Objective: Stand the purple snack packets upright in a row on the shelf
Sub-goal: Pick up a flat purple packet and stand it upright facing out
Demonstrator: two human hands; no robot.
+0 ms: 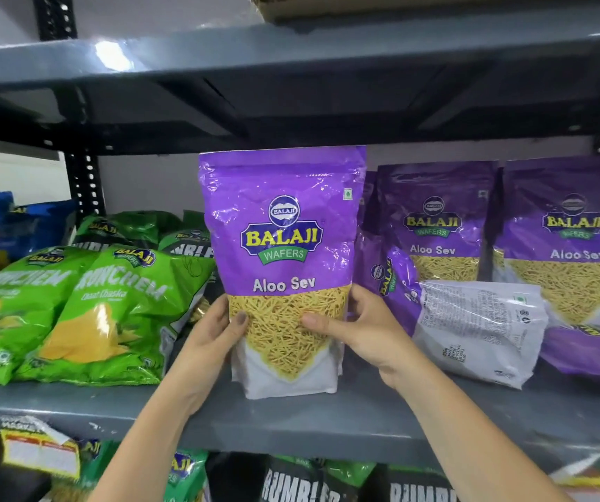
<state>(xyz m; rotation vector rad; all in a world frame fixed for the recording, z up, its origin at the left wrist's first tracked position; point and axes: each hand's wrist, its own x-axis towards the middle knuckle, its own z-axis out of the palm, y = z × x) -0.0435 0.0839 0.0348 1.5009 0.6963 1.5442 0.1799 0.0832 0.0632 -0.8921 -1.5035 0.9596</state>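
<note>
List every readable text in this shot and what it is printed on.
"BALAJI WAFERS", "Aloo Sev": held purple packet, both standing purple packets behind.
"BALAJI WAFERS", "Chaat Chaska": green packets.
"RUMBLES", partly cut off: black packets below.
Fine print on the fallen packet's white back: too small.

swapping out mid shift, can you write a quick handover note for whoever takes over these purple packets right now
Left hand and right hand both grip the lower sides of one purple Aloo Sev packet, held upright with its base on the shelf.
Done: two purple packets stand upright at the back right.
Left: settle the held packet into the row; one packet lies toppled, back side showing, another lies flat at far right; stand both up.
Green packets on the left are not part of the job.
</note>
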